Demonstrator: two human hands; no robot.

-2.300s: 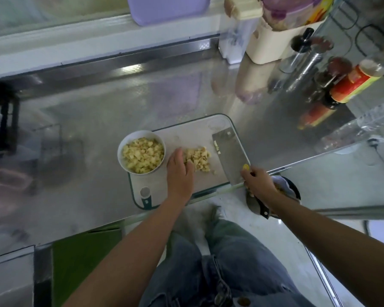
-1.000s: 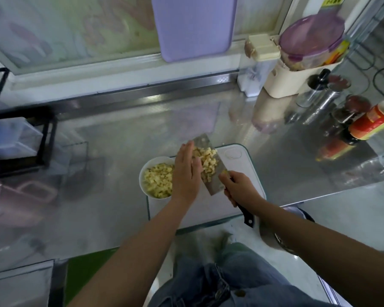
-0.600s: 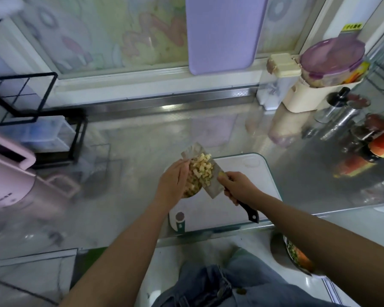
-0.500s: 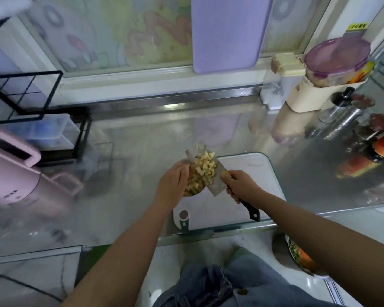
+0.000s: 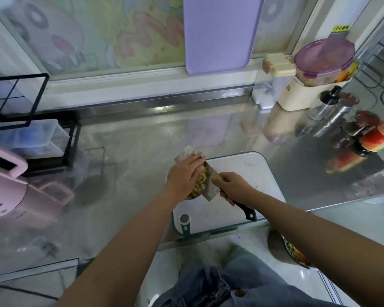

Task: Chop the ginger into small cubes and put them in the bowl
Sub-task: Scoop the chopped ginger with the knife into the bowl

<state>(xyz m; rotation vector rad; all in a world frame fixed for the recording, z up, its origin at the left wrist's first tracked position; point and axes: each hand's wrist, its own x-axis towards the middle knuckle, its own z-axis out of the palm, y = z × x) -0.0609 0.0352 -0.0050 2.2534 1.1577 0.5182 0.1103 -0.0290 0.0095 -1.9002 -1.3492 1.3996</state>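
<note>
**DESK:** What are the hands doing here?

**PHOTOGRAPHER:** The right hand is gripping the cleaver by its black handle, fingers wrapped round it. It is tilting the blade over the bowl at the cutting board's 9 o'clock edge. The left hand is lying flat across the blade, fingers straight, and appears to be sweeping ginger cubes down.

**DESK:** And the ginger itself?

**PHOTOGRAPHER:** It is heaping between blade and left palm, above the bowl, which is mostly hidden beneath them. One pale scrap is lying on the board at 3 o'clock from the right hand.

**DESK:** What is threatening to go wrong?

**PHOTOGRAPHER:** The cubes are probably heading for a narrow rim, so too steep a tilt risks scattering them onto the steel surface. Bare fingers are pressing on the blade, so a slip risks a cut. A nudge could tip the bowl.
</note>
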